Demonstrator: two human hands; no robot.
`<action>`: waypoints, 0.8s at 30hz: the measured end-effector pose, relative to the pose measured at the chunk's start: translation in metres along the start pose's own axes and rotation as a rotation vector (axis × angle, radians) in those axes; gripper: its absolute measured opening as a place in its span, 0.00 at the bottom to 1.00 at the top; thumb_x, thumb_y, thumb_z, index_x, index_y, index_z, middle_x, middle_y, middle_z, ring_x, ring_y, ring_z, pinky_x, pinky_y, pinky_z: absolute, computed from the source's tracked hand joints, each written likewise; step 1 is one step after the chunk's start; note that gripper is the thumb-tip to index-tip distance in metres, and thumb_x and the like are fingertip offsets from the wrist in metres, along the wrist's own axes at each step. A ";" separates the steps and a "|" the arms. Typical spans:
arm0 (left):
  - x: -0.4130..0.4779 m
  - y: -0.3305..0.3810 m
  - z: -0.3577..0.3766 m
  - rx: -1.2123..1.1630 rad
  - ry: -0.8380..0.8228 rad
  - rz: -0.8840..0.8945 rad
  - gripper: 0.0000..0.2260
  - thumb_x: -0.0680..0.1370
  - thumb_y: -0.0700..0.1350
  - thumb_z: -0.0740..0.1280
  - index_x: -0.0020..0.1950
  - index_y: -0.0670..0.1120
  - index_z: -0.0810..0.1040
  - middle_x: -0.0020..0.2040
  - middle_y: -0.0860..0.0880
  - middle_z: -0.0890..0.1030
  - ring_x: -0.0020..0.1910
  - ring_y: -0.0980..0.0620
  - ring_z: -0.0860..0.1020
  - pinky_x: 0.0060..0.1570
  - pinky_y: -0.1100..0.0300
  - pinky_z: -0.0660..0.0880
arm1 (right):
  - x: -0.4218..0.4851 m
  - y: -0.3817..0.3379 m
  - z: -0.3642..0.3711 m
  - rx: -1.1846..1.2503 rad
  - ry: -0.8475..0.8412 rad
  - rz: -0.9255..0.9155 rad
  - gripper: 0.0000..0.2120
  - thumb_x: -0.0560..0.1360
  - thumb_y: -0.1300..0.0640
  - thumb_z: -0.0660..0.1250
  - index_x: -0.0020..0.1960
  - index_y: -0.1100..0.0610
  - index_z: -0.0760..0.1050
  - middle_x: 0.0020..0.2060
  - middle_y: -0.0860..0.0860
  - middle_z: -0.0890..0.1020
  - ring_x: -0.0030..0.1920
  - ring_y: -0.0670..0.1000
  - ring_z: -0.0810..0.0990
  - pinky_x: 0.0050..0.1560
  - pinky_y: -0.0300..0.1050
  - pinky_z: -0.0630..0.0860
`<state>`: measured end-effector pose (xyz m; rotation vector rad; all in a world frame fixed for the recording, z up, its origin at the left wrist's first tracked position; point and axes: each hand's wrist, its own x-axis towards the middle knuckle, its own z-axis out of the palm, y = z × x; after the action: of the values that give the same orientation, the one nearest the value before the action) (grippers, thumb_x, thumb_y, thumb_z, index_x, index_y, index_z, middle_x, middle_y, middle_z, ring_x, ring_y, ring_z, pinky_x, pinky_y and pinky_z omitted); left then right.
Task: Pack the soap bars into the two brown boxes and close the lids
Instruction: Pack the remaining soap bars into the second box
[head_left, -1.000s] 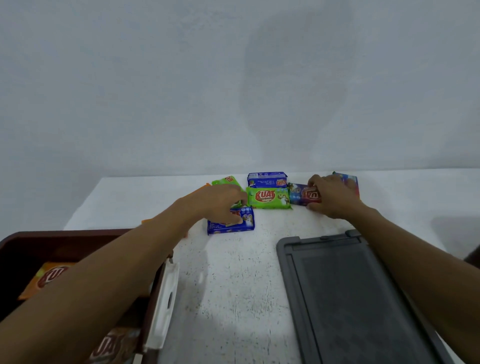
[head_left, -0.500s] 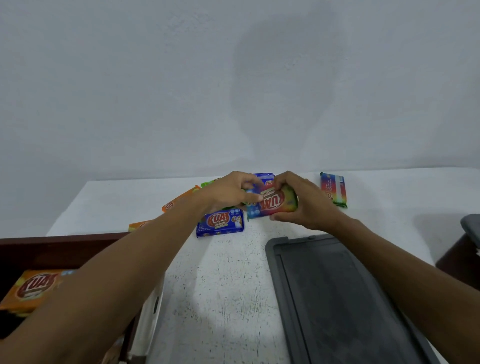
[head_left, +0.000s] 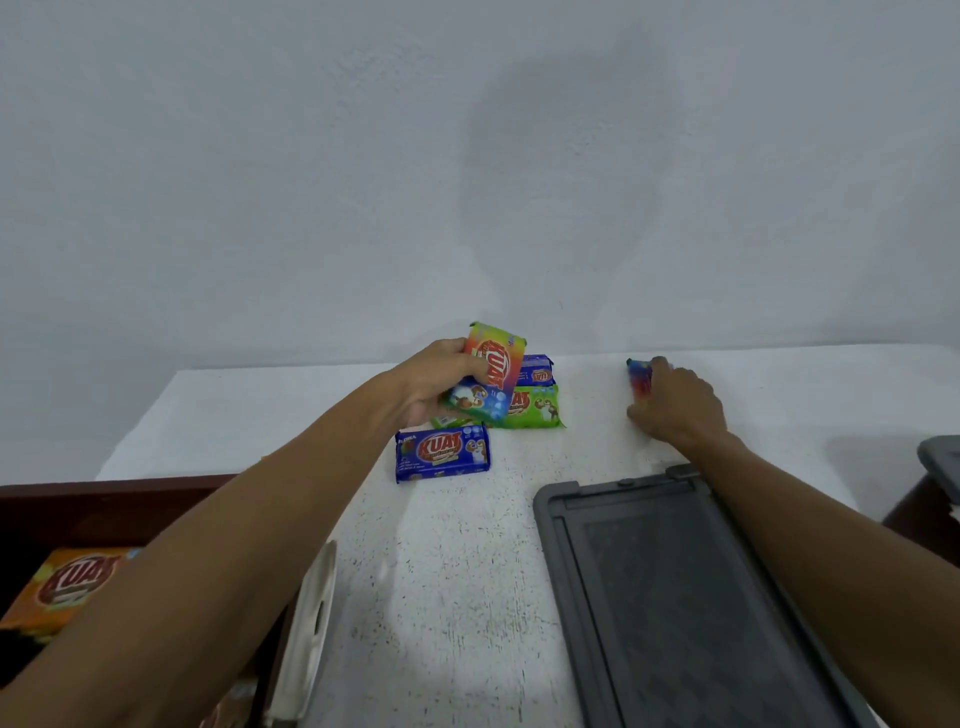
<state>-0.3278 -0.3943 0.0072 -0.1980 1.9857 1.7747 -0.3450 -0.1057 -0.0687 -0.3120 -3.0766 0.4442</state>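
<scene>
— What is seen of the surface and the room?

— A white speckled table is set against a plain pale wall. A grey lid is laid flat on the table at the right. A brown box is seen at the lower left, with an orange soap bar lying inside it.

— How are the hands held?

— The left hand is closed around a rainbow-wrapped soap bar, which is lifted above the table and tilted. The right hand is laid over another rainbow bar at the far edge; whether that bar is gripped cannot be told.

— Where are the other bars?

— A blue soap bar is left flat just below the left hand. A green bar and a second blue bar are found just behind the lifted one, between the two hands.
</scene>
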 end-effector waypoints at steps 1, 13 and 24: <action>-0.002 0.002 -0.001 -0.033 0.003 0.007 0.15 0.75 0.34 0.66 0.60 0.43 0.75 0.53 0.42 0.83 0.50 0.45 0.83 0.49 0.50 0.81 | -0.003 -0.004 -0.004 0.013 0.013 -0.004 0.25 0.72 0.50 0.68 0.64 0.58 0.66 0.53 0.59 0.77 0.50 0.60 0.75 0.46 0.49 0.71; -0.040 0.007 -0.041 -0.242 0.195 0.264 0.12 0.73 0.36 0.73 0.52 0.45 0.74 0.50 0.43 0.83 0.50 0.47 0.82 0.51 0.50 0.80 | -0.061 -0.072 -0.045 1.370 -0.315 0.119 0.07 0.77 0.65 0.62 0.53 0.61 0.74 0.49 0.59 0.82 0.42 0.53 0.82 0.37 0.45 0.78; -0.152 -0.015 -0.149 -0.159 0.188 0.360 0.19 0.71 0.35 0.75 0.54 0.47 0.70 0.50 0.41 0.81 0.46 0.44 0.84 0.40 0.52 0.82 | -0.164 -0.192 -0.066 1.324 -0.322 -0.032 0.19 0.73 0.66 0.70 0.59 0.49 0.73 0.48 0.56 0.84 0.40 0.55 0.84 0.33 0.46 0.80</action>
<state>-0.2241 -0.5711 0.0674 -0.0614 2.1135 2.2163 -0.2184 -0.2999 0.0509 -0.1209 -2.2488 2.4053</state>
